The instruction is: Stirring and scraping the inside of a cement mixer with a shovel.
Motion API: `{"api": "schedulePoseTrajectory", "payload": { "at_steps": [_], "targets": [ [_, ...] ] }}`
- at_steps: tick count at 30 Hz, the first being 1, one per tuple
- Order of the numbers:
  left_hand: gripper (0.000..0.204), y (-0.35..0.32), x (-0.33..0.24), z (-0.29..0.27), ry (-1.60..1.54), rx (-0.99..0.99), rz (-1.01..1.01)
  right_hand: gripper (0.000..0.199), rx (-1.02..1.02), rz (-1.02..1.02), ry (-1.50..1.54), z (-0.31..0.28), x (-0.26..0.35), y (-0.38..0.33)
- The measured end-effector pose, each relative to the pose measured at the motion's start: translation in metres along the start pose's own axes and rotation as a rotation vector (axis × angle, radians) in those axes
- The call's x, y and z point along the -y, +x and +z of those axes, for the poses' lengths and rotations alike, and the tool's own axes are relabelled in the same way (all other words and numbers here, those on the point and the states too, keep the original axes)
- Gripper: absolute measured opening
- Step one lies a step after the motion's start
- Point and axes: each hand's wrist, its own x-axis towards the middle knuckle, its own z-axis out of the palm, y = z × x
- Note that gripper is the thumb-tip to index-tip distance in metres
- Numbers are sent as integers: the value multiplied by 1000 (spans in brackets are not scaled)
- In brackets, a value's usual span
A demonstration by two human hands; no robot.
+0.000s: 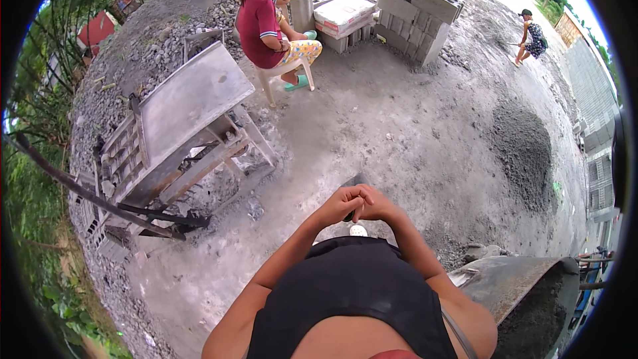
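In front of my waist, my left hand (339, 206) and my right hand (375, 205) are brought together, fingers curled and overlapping. A small dark piece (349, 216) shows under the fingers; most of what they close on is hidden. Just beyond the hands, a dark flat piece (358, 179) like a shovel blade shows against the ground. Part of a light shoe with holes (358, 231) appears below my hands.
A metal-topped stand (196, 103) is at the left. A seated person (262, 30) occupies a plastic chair (271, 85) near bags (344, 13) and stacked hollow blocks (415, 20). Right are a dark sand pile (522, 146), a wheelbarrow (502, 279) and another person (531, 36) bending.
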Motion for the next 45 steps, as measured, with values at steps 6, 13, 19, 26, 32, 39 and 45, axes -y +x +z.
{"api": "schedulePoseTrajectory", "payload": {
  "at_steps": [6, 13, 19, 26, 32, 39, 45],
  "targets": [
    [19, 1, 6, 2, -24, 78, -51, 65, -730, 375, -158, -136, -7, -110],
    [18, 1, 10, -3, -2, 16, -57, 76, -1054, 545, -753, -226, 2, -182],
    [19, 7, 9, 0, 6, 23, -84, 80, -1127, 567, -904, -247, -9, -208],
    [19, 6, 8, 2, -17, 35, -68, 61, -1326, 500, -1020, -251, -48, -197],
    [19, 3, 8, 3, 1, 12, -42, 21, -1920, 480, -757, -237, -134, -145],
    [18, 0, 8, 2, -6, 9, -28, 25, -2181, 337, 380, -204, -120, -30],
    [18, 7, 10, 4, 32, 12, -13, 14, -1993, 198, 2438, -238, -99, 3]
  ]
}}
